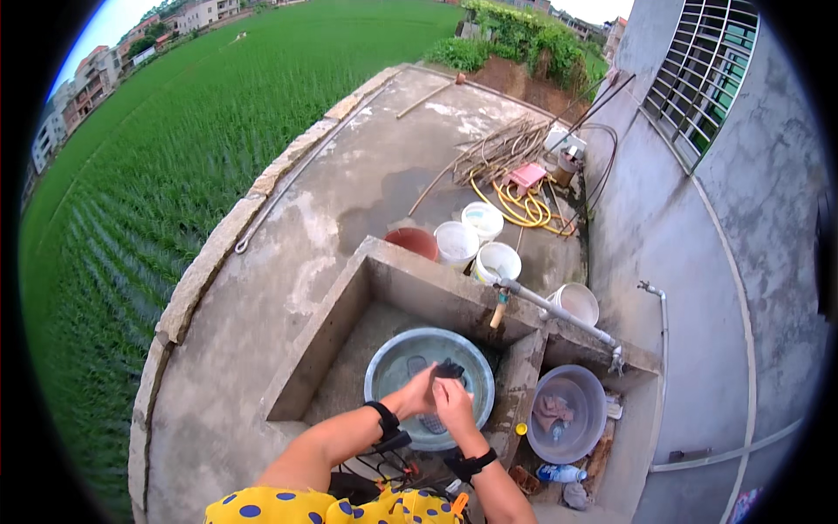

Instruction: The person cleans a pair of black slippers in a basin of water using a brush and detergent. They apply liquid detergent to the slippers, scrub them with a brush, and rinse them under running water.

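Note:
Over a round blue-grey basin (429, 335) of water, my left hand (418, 392) and my right hand (453, 401) are close together. Between them they grip a small black cloth item (449, 369), bunched up at the fingertips; its full shape is hidden by my fingers. Below my hands, a grey sole-shaped piece (416, 364) lies in the water. Another patterned grey piece (432, 422) shows under my wrists, partly covered. The basin sits inside a concrete wash trough (334, 367).
A tap (501, 308) on a pipe juts over the trough's far wall. The right compartment holds a translucent basin (568, 445) with a pinkish cloth (552, 414), and a plastic bottle (561, 473). Beyond are white buckets (456, 242), a reddish tub (412, 242) and a yellow hose (524, 208).

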The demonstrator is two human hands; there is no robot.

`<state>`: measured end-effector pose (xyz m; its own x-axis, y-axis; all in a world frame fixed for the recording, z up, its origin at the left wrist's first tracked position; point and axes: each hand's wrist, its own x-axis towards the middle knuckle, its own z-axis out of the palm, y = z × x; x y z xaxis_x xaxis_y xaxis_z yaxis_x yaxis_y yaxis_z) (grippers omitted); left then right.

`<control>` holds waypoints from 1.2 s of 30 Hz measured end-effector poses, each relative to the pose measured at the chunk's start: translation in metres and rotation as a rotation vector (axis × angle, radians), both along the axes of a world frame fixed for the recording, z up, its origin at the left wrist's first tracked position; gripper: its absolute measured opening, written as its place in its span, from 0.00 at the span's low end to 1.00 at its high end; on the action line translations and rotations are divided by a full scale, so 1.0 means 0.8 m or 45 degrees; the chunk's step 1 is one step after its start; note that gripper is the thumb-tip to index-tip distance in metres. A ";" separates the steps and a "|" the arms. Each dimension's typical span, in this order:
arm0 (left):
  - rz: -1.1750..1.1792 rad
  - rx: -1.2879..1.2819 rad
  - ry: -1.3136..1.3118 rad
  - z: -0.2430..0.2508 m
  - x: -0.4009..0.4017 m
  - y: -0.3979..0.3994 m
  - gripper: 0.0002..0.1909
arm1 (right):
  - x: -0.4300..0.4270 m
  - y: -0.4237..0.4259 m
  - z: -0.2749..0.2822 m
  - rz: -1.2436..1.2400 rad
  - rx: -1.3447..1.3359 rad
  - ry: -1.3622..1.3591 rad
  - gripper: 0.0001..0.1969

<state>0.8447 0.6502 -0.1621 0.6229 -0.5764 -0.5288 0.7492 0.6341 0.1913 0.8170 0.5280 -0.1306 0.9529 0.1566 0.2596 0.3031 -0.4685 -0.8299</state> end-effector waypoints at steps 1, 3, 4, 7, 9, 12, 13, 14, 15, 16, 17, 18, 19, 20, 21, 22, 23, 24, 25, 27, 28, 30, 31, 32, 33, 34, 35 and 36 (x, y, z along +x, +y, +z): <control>0.009 0.060 -0.004 0.005 0.000 0.001 0.23 | -0.002 -0.002 0.003 0.032 -0.027 0.051 0.07; -0.085 0.116 -0.035 0.012 0.005 0.006 0.13 | 0.015 -0.015 -0.015 -0.120 -0.046 -0.129 0.04; -0.146 0.159 -0.100 0.001 0.009 0.013 0.12 | 0.026 -0.018 -0.024 -0.197 -0.034 -0.178 0.05; -0.331 0.358 -0.206 0.004 0.014 0.009 0.07 | 0.054 -0.037 -0.066 -0.383 0.023 -0.016 0.23; -0.399 0.339 -0.394 0.016 0.015 0.010 0.06 | 0.070 -0.055 -0.064 -0.109 0.655 0.587 0.27; -0.401 0.397 -0.407 0.013 0.010 0.010 0.12 | 0.064 -0.061 -0.049 0.109 0.836 0.914 0.37; -0.415 0.414 -0.438 0.005 0.010 0.014 0.18 | 0.062 -0.065 -0.045 0.176 0.787 0.895 0.37; -0.468 0.477 -0.395 -0.001 0.008 0.018 0.18 | 0.058 -0.069 -0.047 0.158 0.792 0.919 0.37; -0.477 0.473 -0.381 0.001 0.006 0.018 0.18 | 0.057 -0.072 -0.044 0.269 0.648 0.842 0.32; -0.534 0.506 -0.375 0.004 0.003 0.019 0.18 | 0.053 -0.074 -0.042 0.380 0.504 0.763 0.28; -0.589 0.539 -0.369 0.005 0.001 0.020 0.17 | 0.048 -0.076 -0.038 0.374 0.508 0.776 0.28; -0.615 0.508 -0.342 0.007 0.000 0.021 0.17 | 0.043 -0.076 -0.020 0.343 0.418 0.833 0.24; -0.618 0.507 -0.333 0.010 -0.003 0.021 0.17 | 0.040 -0.075 -0.012 0.312 0.327 0.890 0.21; -0.460 0.387 -0.185 0.012 -0.006 0.021 0.18 | 0.040 -0.076 -0.019 0.230 0.400 0.857 0.17; -0.303 0.269 -0.040 0.018 -0.008 0.021 0.18 | 0.036 -0.076 -0.010 0.112 0.583 0.860 0.13; -0.276 0.179 -0.031 0.011 -0.006 0.025 0.18 | 0.038 -0.075 -0.016 0.037 0.669 0.758 0.11; -0.282 0.178 -0.023 0.010 -0.009 0.025 0.18 | 0.040 -0.076 -0.022 -0.040 0.752 0.655 0.10; -0.202 0.171 0.050 0.014 -0.009 0.023 0.18 | 0.038 -0.072 -0.012 -0.133 0.926 0.704 0.08; -0.123 0.163 0.123 0.017 -0.009 0.020 0.17 | 0.036 -0.068 -0.018 -0.145 0.928 0.705 0.08; -0.086 0.218 0.227 0.019 -0.009 0.011 0.16 | 0.033 -0.053 -0.034 -0.067 0.242 0.086 0.09; -0.085 0.112 0.168 0.008 -0.008 0.009 0.15 | 0.023 -0.033 -0.029 -0.038 0.097 -0.094 0.08; -0.013 -0.173 -0.162 -0.064 -0.012 0.016 0.14 | 0.002 0.019 0.017 0.115 -0.141 -0.300 0.06; -0.143 -0.013 -0.650 -0.077 -0.010 0.005 0.13 | -0.003 0.025 0.017 0.144 -0.274 -0.432 0.06; -0.168 0.190 -1.121 -0.084 -0.011 -0.002 0.12 | -0.002 0.024 0.013 0.145 -0.272 -0.424 0.06; -0.162 0.198 -0.826 -0.080 -0.013 -0.013 0.13 | 0.006 0.018 0.004 0.043 -0.293 -0.323 0.07; -0.158 0.210 -0.536 -0.070 -0.012 -0.022 0.14 | 0.014 0.012 -0.004 -0.060 -0.312 -0.227 0.10; -0.153 0.225 -0.246 -0.059 -0.012 -0.030 0.15 | 0.019 0.007 -0.013 -0.076 -0.315 -0.220 0.10; -0.141 0.249 0.038 -0.046 -0.010 -0.030 0.16 | 0.025 0.006 -0.021 -0.139 -0.223 -0.192 0.11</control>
